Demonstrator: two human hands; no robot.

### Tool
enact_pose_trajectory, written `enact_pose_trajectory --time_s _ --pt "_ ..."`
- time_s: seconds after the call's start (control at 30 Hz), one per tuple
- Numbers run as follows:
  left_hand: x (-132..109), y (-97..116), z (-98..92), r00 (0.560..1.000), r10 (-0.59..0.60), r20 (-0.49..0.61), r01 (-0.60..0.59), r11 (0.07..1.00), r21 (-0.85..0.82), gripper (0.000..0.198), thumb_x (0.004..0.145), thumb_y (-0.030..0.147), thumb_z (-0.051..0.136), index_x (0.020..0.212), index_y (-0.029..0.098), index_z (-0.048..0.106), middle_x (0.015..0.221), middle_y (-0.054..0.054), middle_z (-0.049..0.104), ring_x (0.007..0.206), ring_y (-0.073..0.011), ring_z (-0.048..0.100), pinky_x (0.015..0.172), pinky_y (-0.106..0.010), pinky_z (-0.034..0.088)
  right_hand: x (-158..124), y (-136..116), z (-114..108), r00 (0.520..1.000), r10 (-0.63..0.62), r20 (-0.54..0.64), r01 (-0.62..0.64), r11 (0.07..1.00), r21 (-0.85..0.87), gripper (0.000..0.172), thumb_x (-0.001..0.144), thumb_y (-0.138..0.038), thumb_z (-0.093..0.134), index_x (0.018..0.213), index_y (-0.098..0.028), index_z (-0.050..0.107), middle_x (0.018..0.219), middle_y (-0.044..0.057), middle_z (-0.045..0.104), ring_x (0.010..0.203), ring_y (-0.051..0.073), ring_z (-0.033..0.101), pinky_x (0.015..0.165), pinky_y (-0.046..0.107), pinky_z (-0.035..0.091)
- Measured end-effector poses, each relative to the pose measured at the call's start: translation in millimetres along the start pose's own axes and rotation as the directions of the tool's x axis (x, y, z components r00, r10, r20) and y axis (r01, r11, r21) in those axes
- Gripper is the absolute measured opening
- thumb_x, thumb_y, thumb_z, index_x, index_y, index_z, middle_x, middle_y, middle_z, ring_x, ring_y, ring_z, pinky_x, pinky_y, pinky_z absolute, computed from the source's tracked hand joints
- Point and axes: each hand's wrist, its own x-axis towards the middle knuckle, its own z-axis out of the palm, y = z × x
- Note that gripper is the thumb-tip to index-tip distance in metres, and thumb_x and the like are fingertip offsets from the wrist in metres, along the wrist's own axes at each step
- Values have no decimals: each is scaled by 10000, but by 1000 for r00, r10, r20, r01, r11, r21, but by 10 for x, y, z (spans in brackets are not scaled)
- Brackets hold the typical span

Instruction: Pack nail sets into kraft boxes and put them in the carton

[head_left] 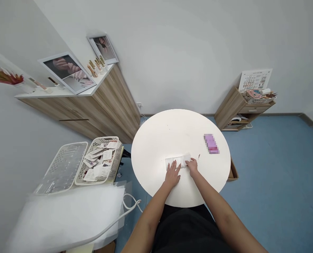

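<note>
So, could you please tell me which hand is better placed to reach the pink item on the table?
Probably the right hand: it rests on the end of the white flat packet nearer the pink item, while the left hand lies spread on the packet, further away.

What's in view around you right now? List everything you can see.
round table: one, white, in front of the person
folded sheet: one, white, on the table under the hands
packet: one, pink, blurred, on the table's right side
basket: one, white, holding printed cards, left of the table
perforated tray: one, clear, beside the basket
framed photos: two, white frames, on the wall shelf
wooden shelf unit: one, brown, by the far wall
left hand: one, bare, flat on the sheet
right hand: one, bare, on the sheet's right end
</note>
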Motion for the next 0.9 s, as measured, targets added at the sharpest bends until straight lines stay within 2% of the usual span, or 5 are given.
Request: enact_pose_trajectory --time_s 0.33,0.47,0.6,0.73,0.9 --pt "-2 -45 -109 997 -45 59 53 987 -153 705 788 61 396 1472 203 298 1597 -111 228 1484 -258 149 1180 -569 166 -237 -240 135 944 -160 289 219 958 -186 566 748 -248 401 1298 -147 488 987 71 666 871 203 647 838 349 522" --pt "-48 -86 -99 983 -164 -84 130 940 -316 650 773 31 356 1400 204 366 1546 -98 352 1462 -222 243 1178 -535 224 -229 -227 101 942 -134 308 186 971 -148 506 768 -211 347 1260 -189 463 981 54 677 905 196 659 852 354 516" --pt "-169 -129 -11 816 -504 -284 319 801 -506 542 799 109 429 1334 187 403 1399 -157 481 1345 -269 429 1098 -527 364 -239 -247 96 941 -145 305 193 972 -133 404 786 -225 376 1187 -198 423 945 55 672 883 209 668 816 357 520" --pt "-252 -205 39 628 -764 -147 487 533 -692 427 844 208 485 1268 180 438 1224 -161 566 1104 -260 600 937 -463 498 -225 -247 140 954 -139 266 182 973 -143 354 807 -241 386 1157 -201 411 910 64 678 841 222 670 768 358 523" --pt "-131 -276 52 650 -759 -30 502 459 -733 305 884 318 507 1154 178 533 957 -108 673 830 -207 671 718 -349 545 -187 -171 188 938 -184 293 261 932 -250 342 838 -214 347 1148 -196 488 905 56 640 848 212 649 797 356 524"
